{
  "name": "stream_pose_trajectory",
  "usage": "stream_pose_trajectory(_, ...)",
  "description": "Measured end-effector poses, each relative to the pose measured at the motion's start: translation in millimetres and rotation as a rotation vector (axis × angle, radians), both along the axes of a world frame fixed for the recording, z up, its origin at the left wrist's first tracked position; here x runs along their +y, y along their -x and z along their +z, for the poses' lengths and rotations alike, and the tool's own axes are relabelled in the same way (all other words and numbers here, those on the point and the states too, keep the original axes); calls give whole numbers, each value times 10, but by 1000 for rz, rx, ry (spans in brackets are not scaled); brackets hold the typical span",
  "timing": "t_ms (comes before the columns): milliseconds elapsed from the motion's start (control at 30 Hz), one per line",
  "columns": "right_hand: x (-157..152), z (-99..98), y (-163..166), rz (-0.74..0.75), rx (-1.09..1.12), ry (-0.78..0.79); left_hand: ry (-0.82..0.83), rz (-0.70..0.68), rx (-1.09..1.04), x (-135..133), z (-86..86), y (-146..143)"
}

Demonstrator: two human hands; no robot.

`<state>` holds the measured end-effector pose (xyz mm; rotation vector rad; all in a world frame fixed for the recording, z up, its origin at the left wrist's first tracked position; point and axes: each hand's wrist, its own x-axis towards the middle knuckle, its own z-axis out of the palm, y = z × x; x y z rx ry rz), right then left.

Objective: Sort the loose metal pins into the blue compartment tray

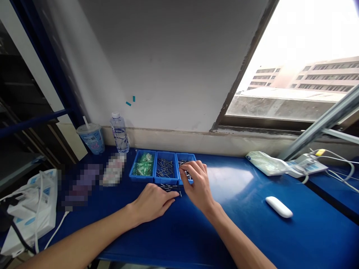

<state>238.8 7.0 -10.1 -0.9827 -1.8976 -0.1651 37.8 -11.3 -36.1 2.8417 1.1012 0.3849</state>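
Observation:
Three joined blue bins stand in a row against the wall. Green-and-clear small bags (143,164) fill the left bin (141,179); dark screws (165,168) lie in the middle bin (167,179). Over the right bin (185,154), which holds more small metal screws (188,172), my right hand (198,184) is closed in a pinch; anything between its fingertips is too small to make out. My left hand (154,201) rests on the table just in front of the bins, index finger and thumb stretched out and slightly apart. Beside its index finger lie loose screws (168,186).
On the blue table (218,231) stand a water bottle (120,134) and a lidded cup (94,139) at back left. Power strips (42,209) with cables lie left, another (305,164) right. A white case (279,207) and a plastic packet (265,163) lie right.

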Motion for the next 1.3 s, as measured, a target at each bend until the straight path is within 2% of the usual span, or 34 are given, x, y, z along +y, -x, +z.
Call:
stream_pose_trajectory(133, 4, -1, 2, -4, -9, 3, -30, 40, 41, 16, 12, -69)
stream_pose_trajectory(233, 7, -14, 12, 4, -12, 10, -58, 18, 94, 11, 22, -102)
stream_pose_trajectory(433, 13, -33, 15, 0, -24, 29, -16, -72, -72, 0, -23, -22)
stream_pose_trajectory(733, -1, -49, 34, 32, -39, 44, 85, -135, -189, 42, -50, -7)
stream_pose_trajectory(1000, -9, -49, 44, 43, -24, 49, -4, -187, -70, 14, 4, 33)
stream_pose_trajectory(1300, -51, -49, 87, 164, -46, 35, -156, -243, 43, 33, 10, 86)
